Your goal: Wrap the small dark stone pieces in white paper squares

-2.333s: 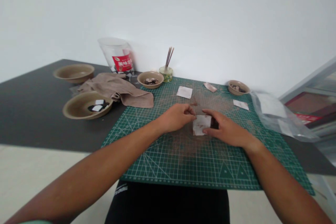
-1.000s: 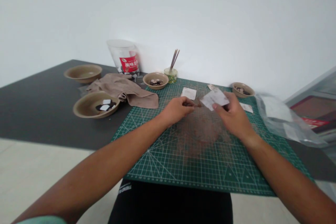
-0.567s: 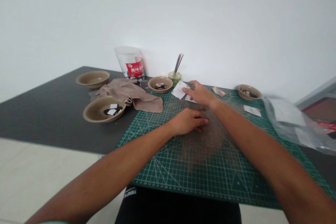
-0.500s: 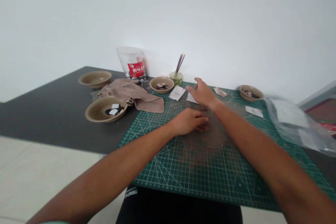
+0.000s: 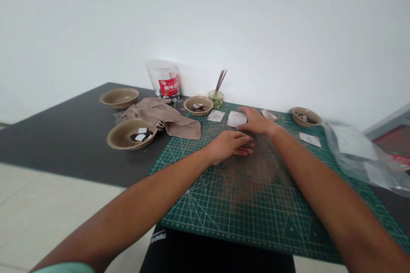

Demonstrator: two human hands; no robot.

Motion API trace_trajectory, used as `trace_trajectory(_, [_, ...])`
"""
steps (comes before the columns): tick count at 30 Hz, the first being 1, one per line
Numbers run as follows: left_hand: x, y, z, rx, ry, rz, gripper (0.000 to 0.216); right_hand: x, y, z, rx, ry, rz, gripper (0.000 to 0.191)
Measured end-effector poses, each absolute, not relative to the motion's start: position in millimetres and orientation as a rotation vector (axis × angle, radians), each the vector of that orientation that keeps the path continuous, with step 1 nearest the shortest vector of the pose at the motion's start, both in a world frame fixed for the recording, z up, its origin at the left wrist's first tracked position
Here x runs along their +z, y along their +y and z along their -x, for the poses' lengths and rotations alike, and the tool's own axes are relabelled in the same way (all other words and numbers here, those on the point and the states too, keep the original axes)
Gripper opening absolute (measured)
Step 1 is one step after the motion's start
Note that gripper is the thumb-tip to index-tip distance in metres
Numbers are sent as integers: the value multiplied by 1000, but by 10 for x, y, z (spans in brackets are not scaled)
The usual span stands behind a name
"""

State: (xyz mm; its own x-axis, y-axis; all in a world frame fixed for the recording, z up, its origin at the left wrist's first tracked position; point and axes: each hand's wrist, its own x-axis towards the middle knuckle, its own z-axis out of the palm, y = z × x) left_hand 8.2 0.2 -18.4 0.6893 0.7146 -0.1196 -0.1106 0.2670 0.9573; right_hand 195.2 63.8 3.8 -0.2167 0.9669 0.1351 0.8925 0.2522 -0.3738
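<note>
My left hand (image 5: 231,145) rests on the green cutting mat (image 5: 256,204) with its fingers curled together on something small and dark that I cannot make out. My right hand (image 5: 259,121) lies just beyond it, reaching to the left. Its fingers are closed on the edge of a white paper square (image 5: 235,118) that lies on the mat. A second white paper square (image 5: 216,115) lies a little to the left of the first. The mat under both hands is smeared with brown dust.
A small bowl of dark pieces (image 5: 198,105) and a jar with sticks (image 5: 218,98) stand at the mat's far edge. More paper pieces (image 5: 309,139), another small bowl (image 5: 306,116) and a plastic bag (image 5: 361,153) lie right. A brown cloth (image 5: 163,117), two bowls (image 5: 132,133) and a tub (image 5: 164,80) sit left.
My right hand lifted a white paper from the middle of the mat, carried it to the far left and let it go. It now grips the neighbouring square. My left hand barely moved.
</note>
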Motion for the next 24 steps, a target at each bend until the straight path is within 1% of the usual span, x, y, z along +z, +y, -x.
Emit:
trace_trajectory(4, [-156,31,-36,648,573,-1128,18,109,487,-1967,400,-2108,1600,72])
trace_trajectory(7, [-72,25,9,683,489,-1049,20,205,275,-2116,597,-2032,1457,63])
trace_trajectory(9, [-5,17,45,714,423,-989,24,283,104,-2261,698,-2040,1404,61])
trace_trajectory(14, [102,12,110,782,389,-963,30,444,-385,-2500,772,-2310,1445,75])
trace_trajectory(17, [112,1,106,768,414,-1007,32,476,-648,-2442,728,-2538,1306,73])
trace_trajectory(20, [99,-20,86,742,417,-1047,34,443,-805,-2326,623,-2634,1246,70])
trace_trajectory(24, [65,-58,60,714,358,-1071,35,320,-865,-2255,426,-2628,1339,79])
